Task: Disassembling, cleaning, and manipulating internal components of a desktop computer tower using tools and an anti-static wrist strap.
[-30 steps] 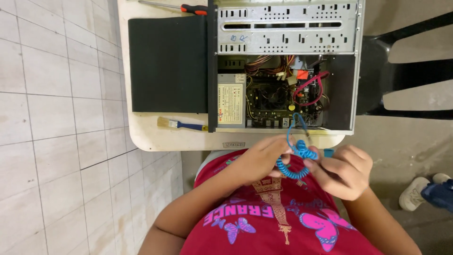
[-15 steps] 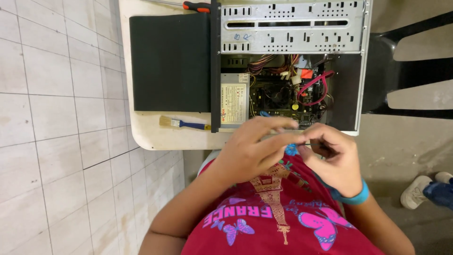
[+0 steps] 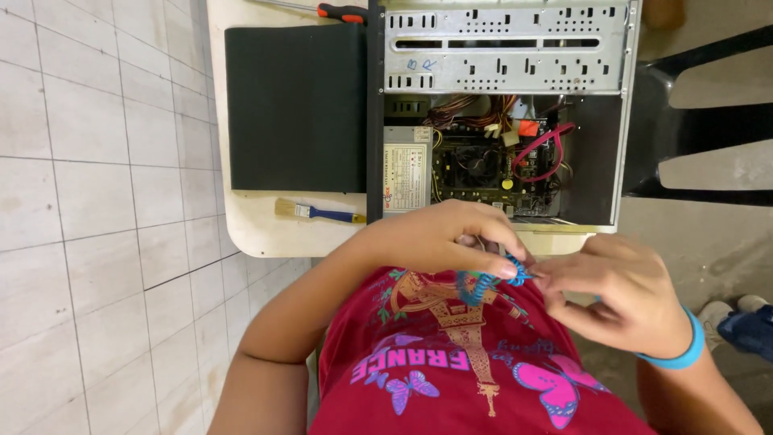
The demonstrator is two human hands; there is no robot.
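Pale floor tiles (image 3: 88,201) surround one cream worktop (image 3: 266,234) carrying one open computer case (image 3: 499,113), its black side panel (image 3: 294,109) and white-labelled power supply (image 3: 407,169). One paintbrush (image 3: 318,213) and one red-handled screwdriver (image 3: 338,11) lie beside it. Near the chest, left hand (image 3: 439,238) and right hand (image 3: 624,294) pinch fingers closed on one blue coiled cord (image 3: 483,282); one blue wristband (image 3: 680,350) circles the right wrist.
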